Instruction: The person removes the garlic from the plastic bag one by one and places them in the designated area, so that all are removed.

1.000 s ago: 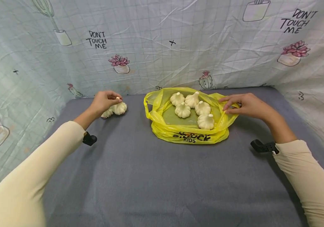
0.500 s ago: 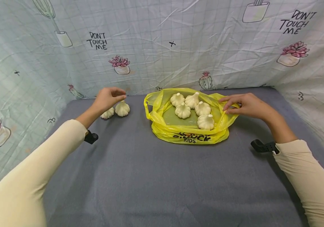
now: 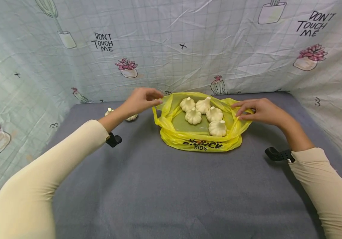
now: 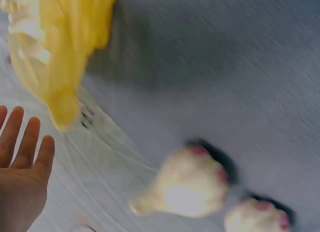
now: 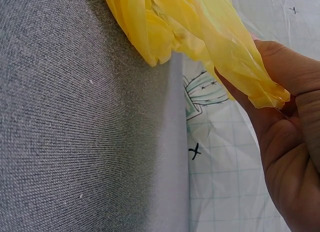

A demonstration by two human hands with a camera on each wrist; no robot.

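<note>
A yellow plastic bag (image 3: 200, 139) stands on the table with its mouth spread wide, several garlic bulbs (image 3: 193, 115) lying inside. Its right edge is pinched between the thumb and fingers of my right hand (image 3: 260, 111); the right wrist view shows the bunched plastic (image 5: 225, 47) in that grip. My left hand (image 3: 142, 99) holds nothing and hovers at the bag's left rim, its fingers (image 4: 27, 144) extended in the left wrist view. Two more garlic bulbs, one nearer the bag (image 4: 187, 184) and one farther left (image 3: 109, 111), sit on the table, partly hidden by the left forearm in the head view.
Grey cloth covers the table (image 3: 171, 189). A patterned curtain (image 3: 159, 49) rises along its back and both sides, close behind the bag. Black straps with camera mounts sit on both wrists, the left mount (image 3: 114, 140) hanging low over the table.
My left hand has let go of the garlic bulb's stem and moved right to the bag's left rim. The bulb stays on the table. My right hand keeps its hold on the bag.
</note>
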